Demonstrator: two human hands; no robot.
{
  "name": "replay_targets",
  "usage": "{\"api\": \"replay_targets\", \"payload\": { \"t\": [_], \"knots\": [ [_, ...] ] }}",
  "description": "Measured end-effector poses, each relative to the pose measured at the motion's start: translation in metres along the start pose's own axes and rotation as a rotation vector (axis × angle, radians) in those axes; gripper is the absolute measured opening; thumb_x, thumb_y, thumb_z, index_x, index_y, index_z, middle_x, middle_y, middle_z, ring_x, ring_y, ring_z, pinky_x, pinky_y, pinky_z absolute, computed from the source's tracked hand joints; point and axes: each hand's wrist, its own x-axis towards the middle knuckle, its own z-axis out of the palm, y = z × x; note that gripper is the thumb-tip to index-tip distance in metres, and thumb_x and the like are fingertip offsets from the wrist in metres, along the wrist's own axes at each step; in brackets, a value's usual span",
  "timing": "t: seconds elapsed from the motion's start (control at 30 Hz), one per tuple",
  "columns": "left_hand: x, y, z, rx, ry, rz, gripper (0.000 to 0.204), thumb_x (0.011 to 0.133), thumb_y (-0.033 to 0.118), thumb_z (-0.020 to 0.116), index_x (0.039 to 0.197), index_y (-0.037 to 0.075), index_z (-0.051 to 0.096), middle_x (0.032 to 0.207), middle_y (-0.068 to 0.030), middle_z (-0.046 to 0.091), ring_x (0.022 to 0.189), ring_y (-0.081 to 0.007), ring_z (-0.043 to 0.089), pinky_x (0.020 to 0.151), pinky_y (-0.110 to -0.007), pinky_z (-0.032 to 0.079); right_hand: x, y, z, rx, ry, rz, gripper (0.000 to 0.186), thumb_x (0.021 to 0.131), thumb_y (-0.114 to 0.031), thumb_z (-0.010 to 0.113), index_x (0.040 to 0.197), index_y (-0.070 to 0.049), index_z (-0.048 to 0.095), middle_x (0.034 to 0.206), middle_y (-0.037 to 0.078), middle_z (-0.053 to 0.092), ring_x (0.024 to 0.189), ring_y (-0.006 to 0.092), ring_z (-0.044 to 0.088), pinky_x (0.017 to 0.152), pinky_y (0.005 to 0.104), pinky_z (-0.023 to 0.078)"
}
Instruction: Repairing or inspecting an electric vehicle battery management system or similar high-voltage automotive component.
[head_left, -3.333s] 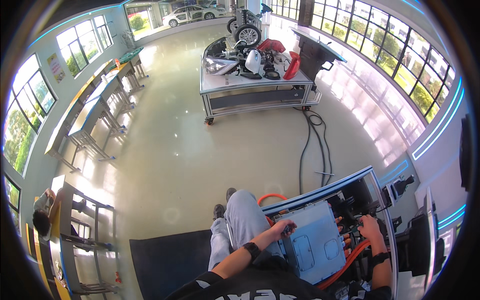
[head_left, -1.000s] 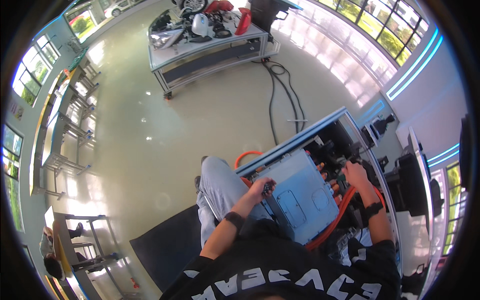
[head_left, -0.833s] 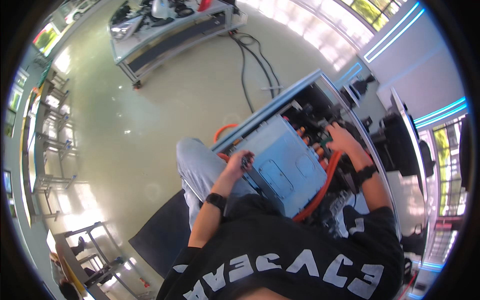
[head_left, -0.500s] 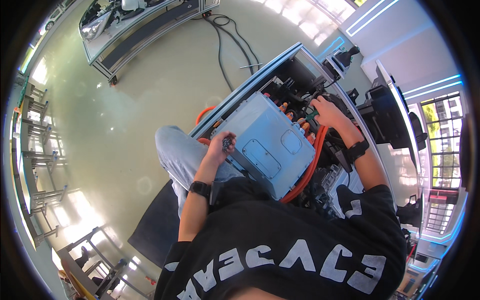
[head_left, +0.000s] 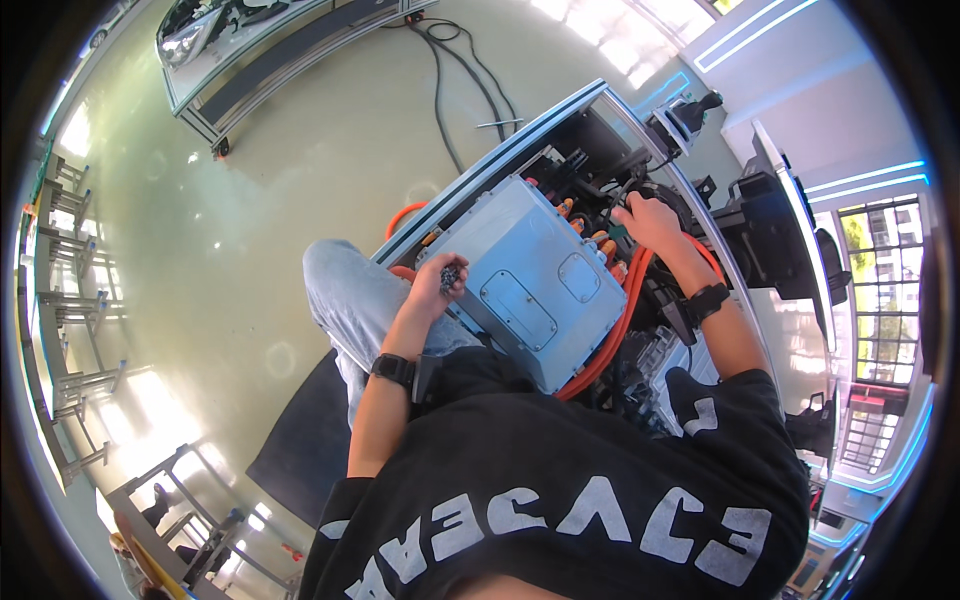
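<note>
A large light-blue metal box with bolted cover plates sits before me inside a frame of metal profiles. At its left edge my left hand is closed around a handful of small dark metal pieces, seemingly bolts. My right hand reaches past the far right side of the box, fingers bent down among dark cables. Something green shows just under its fingertips; what the fingers grip is hidden. A row of orange connectors lies between this hand and the box.
Thick orange cables curve along the box's right side. The metal frame edge runs along the far left. A grey metal unit sits nearer me. Beyond stands a wheeled bench, with black cables on the floor.
The view has shifted slightly. An orange cable now shows beyond my right forearm. Both hands stay at nearly the same places on the box and among the cables.
</note>
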Motion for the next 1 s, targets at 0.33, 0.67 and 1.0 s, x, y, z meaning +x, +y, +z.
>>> {"api": "replay_targets", "payload": {
  "t": [0.33, 0.67, 1.0],
  "knots": [
    [0.001, 0.000, 0.001, 0.008, -0.001, 0.000, 0.023, 0.092, 0.024, 0.048, 0.089, 0.002, 0.055, 0.070, -0.0055, 0.053, 0.054, -0.0111, 0.044, 0.047, -0.022, 0.033, 0.005, 0.005, 0.008, 0.049, 0.046, -0.042, 0.027, 0.078, -0.016, 0.064, 0.100, -0.004, 0.056, 0.104, 0.015, 0.057, 0.098, 0.0345, 0.058, 0.079, 0.0448, 0.047],
    [-0.002, 0.000, 0.001, 0.013, 0.012, 0.012, 0.023, 0.092, 0.024, 0.048, 0.089, 0.002, 0.055, 0.070, -0.0058, 0.053, 0.054, -0.0108, 0.043, 0.046, -0.021, 0.033, -0.005, -0.012, -0.014, -0.076, -0.025, 0.061, 0.024, 0.085, -0.023, 0.061, 0.102, -0.007, 0.057, 0.111, 0.012, 0.054, 0.098, 0.0339, 0.059, 0.080, 0.0417, 0.048],
    [-0.001, 0.000, -0.001, -0.001, -0.001, 0.024, 0.022, 0.092, 0.023, 0.049, 0.088, 0.002, 0.055, 0.069, -0.0053, 0.053, 0.053, -0.0106, 0.043, 0.047, -0.022, 0.033, -0.010, 0.000, -0.001, 0.000, 0.123, -0.168, 0.028, 0.087, -0.026, 0.058, 0.108, -0.008, 0.055, 0.112, 0.010, 0.052, 0.090, 0.0360, 0.061, 0.074, 0.0454, 0.050]
  ]
}}
